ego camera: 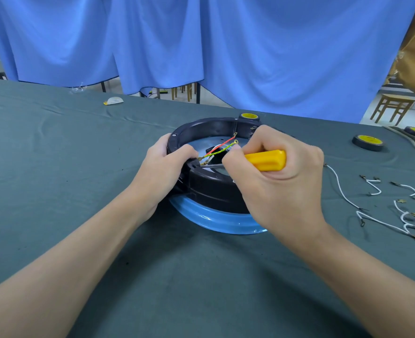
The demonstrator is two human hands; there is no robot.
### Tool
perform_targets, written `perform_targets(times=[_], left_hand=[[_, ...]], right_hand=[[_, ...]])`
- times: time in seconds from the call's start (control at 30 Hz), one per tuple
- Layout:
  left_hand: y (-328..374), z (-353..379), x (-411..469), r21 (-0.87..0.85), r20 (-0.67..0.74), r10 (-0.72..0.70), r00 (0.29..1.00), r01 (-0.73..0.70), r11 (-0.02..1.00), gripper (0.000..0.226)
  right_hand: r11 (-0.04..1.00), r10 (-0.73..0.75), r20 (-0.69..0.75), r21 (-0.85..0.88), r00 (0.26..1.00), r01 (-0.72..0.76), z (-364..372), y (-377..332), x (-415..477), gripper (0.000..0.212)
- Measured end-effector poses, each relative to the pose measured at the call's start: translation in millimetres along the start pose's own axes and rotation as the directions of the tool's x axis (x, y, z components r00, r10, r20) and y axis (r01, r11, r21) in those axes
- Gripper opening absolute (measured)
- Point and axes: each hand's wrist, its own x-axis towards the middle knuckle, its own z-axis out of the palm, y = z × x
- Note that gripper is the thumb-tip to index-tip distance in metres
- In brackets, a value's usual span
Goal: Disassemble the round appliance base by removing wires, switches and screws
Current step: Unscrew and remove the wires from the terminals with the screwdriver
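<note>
The round appliance base [208, 189], black with a blue lower rim, lies upside down in the middle of the table. My left hand [163, 167] grips its left wall, with the fingers curled over the rim. My right hand [272, 176] holds a yellow-handled screwdriver [267, 160] whose metal shaft points left at a brass terminal just inside the wall. A red wire [222, 143] and a green-yellow wire [217, 151] run from that spot across the silver inner plate, each ending in a ring lug.
Several loose white wires [387, 211] with brass terminals lie on the dark green cloth to the right. A black and yellow disc [367, 142] sits at far right, another behind the base [249, 116]. Blue curtains hang behind the table.
</note>
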Motion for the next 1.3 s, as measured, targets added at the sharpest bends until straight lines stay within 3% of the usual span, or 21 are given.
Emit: perform_targets(times=[0.43,0.67,1.13,1.3], left_hand=[[0.9,1.4,-2.1,-0.005,-0.006,-0.008,1.0,0.008,1.0,0.04],[-2.1,1.4,-0.6,-0.019,-0.011,-0.001,1.0,0.001,1.0,0.037],[-3.5,0.8,0.1,-0.008,-0.008,0.004,1.0,-0.004,1.0,0.038],[-3.7,0.3,0.2,0.001,-0.022,0.006,1.0,-0.006,1.0,0.036]], right_hand=[[0.995,-0.085,-0.019,-0.059,0.996,0.084,-0.4,0.1,-0.3,0.034],[0.997,0.063,-0.025,0.054,0.998,-0.062,-3.3,3.9,1.1,0.03],[1.0,-0.003,-0.015,-0.021,1.0,0.003,0.1,2.8,0.2,0.031],[0.998,0.055,-0.044,-0.005,0.998,-0.055,-1.2,4.7,1.2,0.031]])
